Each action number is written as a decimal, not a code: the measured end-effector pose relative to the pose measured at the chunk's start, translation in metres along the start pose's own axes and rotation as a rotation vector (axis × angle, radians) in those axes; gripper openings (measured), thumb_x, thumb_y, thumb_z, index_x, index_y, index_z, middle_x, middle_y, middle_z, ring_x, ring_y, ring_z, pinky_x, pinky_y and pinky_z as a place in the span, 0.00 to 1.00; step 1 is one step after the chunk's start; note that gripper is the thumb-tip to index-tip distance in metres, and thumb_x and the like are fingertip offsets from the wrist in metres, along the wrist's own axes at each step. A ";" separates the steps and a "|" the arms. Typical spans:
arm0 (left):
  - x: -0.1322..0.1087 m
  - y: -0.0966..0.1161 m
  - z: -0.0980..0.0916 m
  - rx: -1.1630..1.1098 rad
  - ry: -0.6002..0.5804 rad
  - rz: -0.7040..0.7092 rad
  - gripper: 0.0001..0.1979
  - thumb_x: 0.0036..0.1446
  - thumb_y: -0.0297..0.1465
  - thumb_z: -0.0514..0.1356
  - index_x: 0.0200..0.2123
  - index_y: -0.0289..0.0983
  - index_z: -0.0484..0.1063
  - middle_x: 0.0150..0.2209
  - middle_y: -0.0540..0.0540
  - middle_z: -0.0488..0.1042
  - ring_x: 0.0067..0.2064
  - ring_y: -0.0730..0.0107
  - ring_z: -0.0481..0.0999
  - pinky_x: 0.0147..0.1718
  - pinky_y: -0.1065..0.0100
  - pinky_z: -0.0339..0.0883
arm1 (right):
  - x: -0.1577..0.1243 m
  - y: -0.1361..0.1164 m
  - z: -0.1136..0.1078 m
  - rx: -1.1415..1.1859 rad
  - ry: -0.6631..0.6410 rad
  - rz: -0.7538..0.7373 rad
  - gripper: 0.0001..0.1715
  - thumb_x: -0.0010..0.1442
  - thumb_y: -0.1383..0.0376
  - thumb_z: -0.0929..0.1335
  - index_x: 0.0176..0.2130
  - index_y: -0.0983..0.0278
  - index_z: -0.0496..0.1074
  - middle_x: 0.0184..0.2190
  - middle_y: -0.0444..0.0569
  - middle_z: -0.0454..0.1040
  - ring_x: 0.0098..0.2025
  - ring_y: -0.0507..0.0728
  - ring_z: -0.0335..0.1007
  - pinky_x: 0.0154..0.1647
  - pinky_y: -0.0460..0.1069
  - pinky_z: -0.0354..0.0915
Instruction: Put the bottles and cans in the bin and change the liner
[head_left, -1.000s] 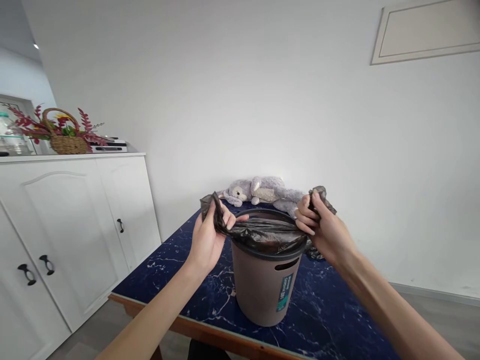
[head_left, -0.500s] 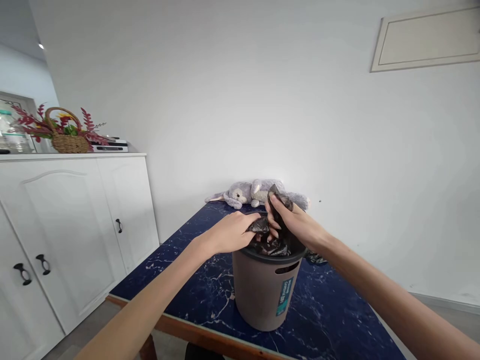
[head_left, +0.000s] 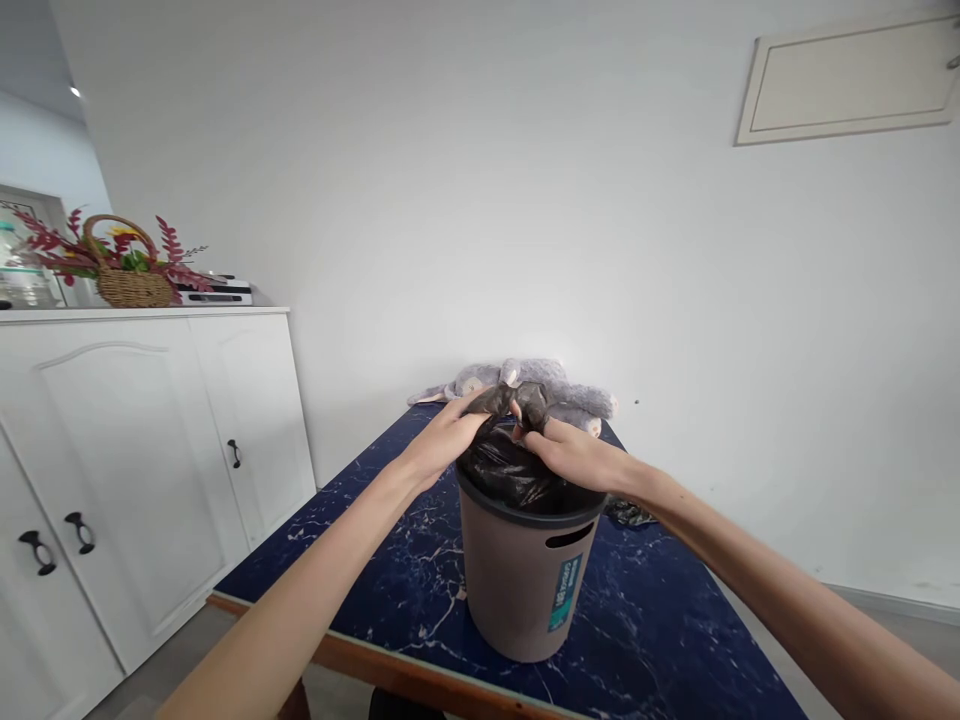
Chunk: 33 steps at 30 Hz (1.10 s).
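A grey-brown trash bin (head_left: 517,590) with a dark rim stands upright on the table. Inside it hangs a black garbage bag (head_left: 510,470), its upper edge bunched above the rim. My left hand (head_left: 446,435) is closed on the bag over the left side of the opening. Opposite it, my right hand (head_left: 574,450) grips the bag at the right, fingers curled into the plastic. The fingertips of both hands are partly covered by the bag. The lower part of the bag is hidden by the bin wall.
A plush rabbit (head_left: 555,375) lies behind the bin at the far end of the blue marbled table (head_left: 405,570). Some dark plastic (head_left: 628,512) lies right of the bin. At the left, a white cabinet (head_left: 150,440) carries a flower basket (head_left: 135,285).
Both hands have shifted left and the right one has come down. The bag's bunched edge now spans between them, with more of the bag showing across the bin's mouth.
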<state>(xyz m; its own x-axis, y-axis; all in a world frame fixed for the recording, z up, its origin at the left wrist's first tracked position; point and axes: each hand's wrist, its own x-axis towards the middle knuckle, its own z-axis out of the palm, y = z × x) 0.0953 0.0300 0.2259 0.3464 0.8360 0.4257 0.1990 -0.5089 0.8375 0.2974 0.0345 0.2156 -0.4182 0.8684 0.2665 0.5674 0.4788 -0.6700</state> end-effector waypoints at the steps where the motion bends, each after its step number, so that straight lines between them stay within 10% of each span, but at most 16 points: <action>1: 0.002 -0.001 0.000 -0.063 -0.055 -0.008 0.16 0.60 0.32 0.59 0.48 0.38 0.82 0.44 0.43 0.82 0.46 0.56 0.79 0.53 0.57 0.70 | 0.002 0.000 0.000 -0.001 -0.016 -0.040 0.10 0.65 0.58 0.63 0.38 0.60 0.69 0.33 0.49 0.74 0.38 0.62 0.69 0.44 0.56 0.65; 7: 0.005 -0.012 0.003 -0.218 -0.006 -0.032 0.11 0.57 0.31 0.64 0.43 0.37 0.84 0.39 0.43 0.83 0.46 0.56 0.80 0.52 0.58 0.70 | 0.002 0.000 -0.006 0.338 -0.251 -0.095 0.17 0.67 0.54 0.68 0.31 0.59 0.62 0.26 0.41 0.54 0.29 0.54 0.51 0.35 0.53 0.57; 11: 0.006 -0.017 0.002 -0.393 0.093 -0.094 0.14 0.56 0.35 0.68 0.44 0.37 0.83 0.42 0.42 0.84 0.47 0.56 0.81 0.51 0.60 0.71 | -0.007 0.006 -0.019 0.633 -0.407 -0.108 0.17 0.68 0.52 0.71 0.37 0.61 0.71 0.28 0.41 0.59 0.31 0.54 0.54 0.37 0.53 0.59; 16: 0.004 -0.015 0.001 -0.390 0.159 -0.137 0.15 0.55 0.32 0.66 0.47 0.38 0.83 0.47 0.41 0.84 0.50 0.54 0.81 0.52 0.59 0.71 | -0.007 0.017 -0.022 0.894 -0.308 -0.027 0.18 0.65 0.51 0.75 0.40 0.63 0.75 0.25 0.36 0.55 0.28 0.51 0.52 0.51 0.57 0.67; 20: -0.005 -0.002 -0.004 -0.074 0.171 0.079 0.16 0.63 0.31 0.58 0.50 0.41 0.82 0.56 0.43 0.80 0.58 0.53 0.76 0.61 0.55 0.66 | 0.004 0.023 -0.010 0.928 -0.092 0.077 0.20 0.64 0.50 0.75 0.40 0.62 0.71 0.23 0.33 0.47 0.25 0.49 0.37 0.29 0.48 0.60; 24: -0.005 0.018 -0.012 0.397 0.045 0.331 0.18 0.63 0.26 0.55 0.51 0.43 0.80 0.62 0.43 0.73 0.67 0.52 0.66 0.70 0.50 0.55 | 0.013 0.014 0.002 0.758 0.085 0.175 0.15 0.59 0.58 0.74 0.32 0.62 0.65 0.23 0.34 0.48 0.25 0.48 0.39 0.22 0.47 0.40; 30: 0.016 0.042 -0.012 0.647 -0.310 0.376 0.27 0.54 0.21 0.55 0.54 0.44 0.79 0.67 0.45 0.69 0.72 0.51 0.57 0.71 0.43 0.50 | -0.001 -0.012 0.001 0.407 -0.292 -0.078 0.18 0.49 0.64 0.77 0.39 0.60 0.71 0.33 0.43 0.72 0.35 0.55 0.67 0.33 0.50 0.66; 33: 0.023 0.048 0.001 0.602 -0.413 0.377 0.29 0.50 0.20 0.55 0.52 0.46 0.80 0.65 0.47 0.73 0.71 0.49 0.59 0.70 0.42 0.52 | -0.002 -0.013 0.008 0.249 -0.210 -0.140 0.22 0.51 0.56 0.79 0.45 0.59 0.78 0.40 0.51 0.79 0.47 0.66 0.74 0.45 0.58 0.74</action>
<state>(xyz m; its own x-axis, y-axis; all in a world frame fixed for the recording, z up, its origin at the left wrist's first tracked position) 0.1137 0.0246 0.2757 0.7743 0.5040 0.3826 0.4192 -0.8615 0.2864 0.2856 0.0255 0.2183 -0.6316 0.7383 0.2367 0.3146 0.5231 -0.7921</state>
